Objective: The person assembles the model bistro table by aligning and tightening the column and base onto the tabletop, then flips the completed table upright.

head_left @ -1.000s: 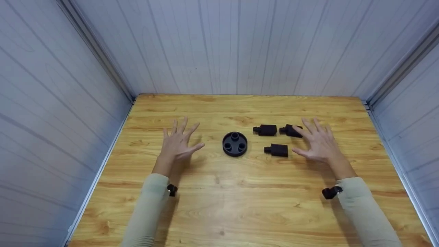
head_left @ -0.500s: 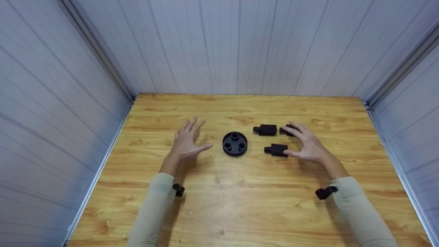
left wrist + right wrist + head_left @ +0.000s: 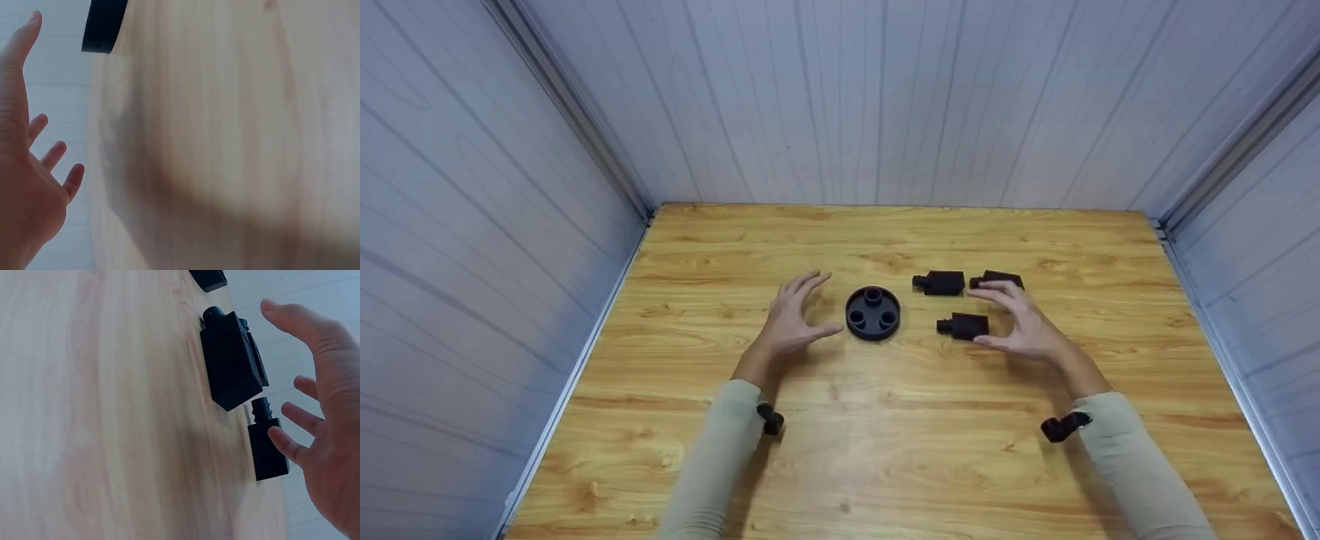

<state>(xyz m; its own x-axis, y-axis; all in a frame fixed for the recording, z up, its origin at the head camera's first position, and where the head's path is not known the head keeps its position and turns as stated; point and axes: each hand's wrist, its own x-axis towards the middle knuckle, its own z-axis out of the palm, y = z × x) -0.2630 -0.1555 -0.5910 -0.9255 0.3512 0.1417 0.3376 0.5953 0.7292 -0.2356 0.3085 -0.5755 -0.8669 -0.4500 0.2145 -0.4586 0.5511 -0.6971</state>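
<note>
A round black base (image 3: pixel 873 327) with a raised rim and three round sockets lies mid-table. My left hand (image 3: pixel 789 321) hovers just left of it, thumb and fingers spread apart around nothing. In the left wrist view only a corner of the base (image 3: pixel 104 28) shows. To the right lie three black blocks with threaded necks pointing left: a near one (image 3: pixel 969 326), a back left one (image 3: pixel 943 283) and a back right one (image 3: pixel 997 280). Above the near block's right end my right hand (image 3: pixel 1026 324) is spread, thumb overlapping the block's edge in the head view, holding nothing.
The wooden table (image 3: pixel 840 450) is enclosed by a pale panelled back wall (image 3: pixel 840 105) and side walls. A small black camera sits on each wrist, at the left sleeve (image 3: pixel 770 419) and the right sleeve (image 3: pixel 1065 427).
The left hand has moved right towards the round base, its fingers bending more. The right hand has moved left over the near block, its spread narrowing. The base and blocks stay put.
</note>
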